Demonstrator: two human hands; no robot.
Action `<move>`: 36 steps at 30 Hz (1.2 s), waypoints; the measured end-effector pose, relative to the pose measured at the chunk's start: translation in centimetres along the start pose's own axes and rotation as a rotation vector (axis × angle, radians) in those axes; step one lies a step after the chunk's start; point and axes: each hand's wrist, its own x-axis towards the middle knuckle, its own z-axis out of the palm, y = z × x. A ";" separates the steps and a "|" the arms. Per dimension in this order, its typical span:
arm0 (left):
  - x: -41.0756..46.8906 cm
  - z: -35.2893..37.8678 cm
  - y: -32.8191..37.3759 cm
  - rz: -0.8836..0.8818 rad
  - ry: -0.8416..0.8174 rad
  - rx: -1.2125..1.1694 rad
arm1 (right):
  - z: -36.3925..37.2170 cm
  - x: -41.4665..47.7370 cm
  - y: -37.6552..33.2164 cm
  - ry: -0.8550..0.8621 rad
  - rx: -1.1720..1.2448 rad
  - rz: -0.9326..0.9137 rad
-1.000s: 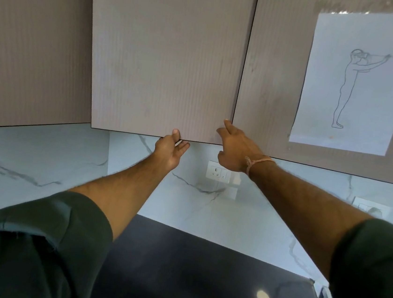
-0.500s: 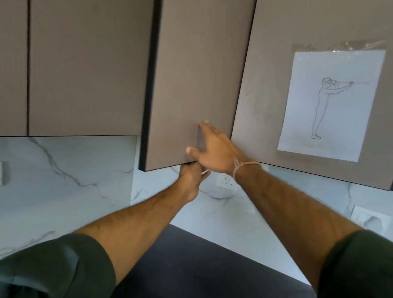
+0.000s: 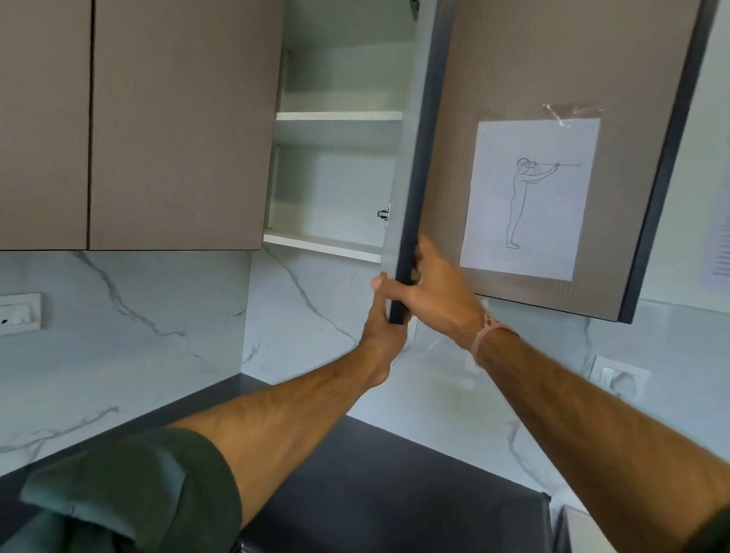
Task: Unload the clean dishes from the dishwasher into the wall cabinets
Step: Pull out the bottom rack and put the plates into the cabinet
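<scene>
A wall cabinet stands open, its door [image 3: 415,154] swung out edge-on toward me. Inside I see white shelves [image 3: 338,118] with nothing on them. My right hand [image 3: 436,291] grips the door's lower corner, thumb on the inner side and fingers on the outer face. My left hand [image 3: 383,319] reaches up from below and touches the same bottom corner; its fingers are partly hidden behind the door edge. No dishes and no dishwasher are in view.
Closed brown cabinet doors [image 3: 179,96] hang to the left, another door with a taped line drawing [image 3: 529,195] to the right. A dark countertop [image 3: 396,507] runs below, backed by marble wall with sockets [image 3: 1,316].
The cabinet door has swung from closed to wide open, exposing the shelves. Both hands stayed at its lower corner and followed it; my view shifted left.
</scene>
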 end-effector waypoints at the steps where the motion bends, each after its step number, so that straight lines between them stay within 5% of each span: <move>1: -0.3 0.7 0.0 -0.039 -0.021 0.010 | -0.5 -0.4 0.4 0.043 -0.049 -0.007; 5: -0.2 3.5 -0.7 -0.154 -0.125 0.034 | -2.9 -1.5 2.2 0.156 -0.097 0.075; 13: -0.9 7.6 -1.5 0.025 -0.092 0.389 | -6.5 -2.0 5.6 0.199 -0.134 0.213; 36: 0.0 9.4 -10.5 0.261 -0.164 0.331 | -8.4 -10.4 10.0 0.197 -0.297 0.440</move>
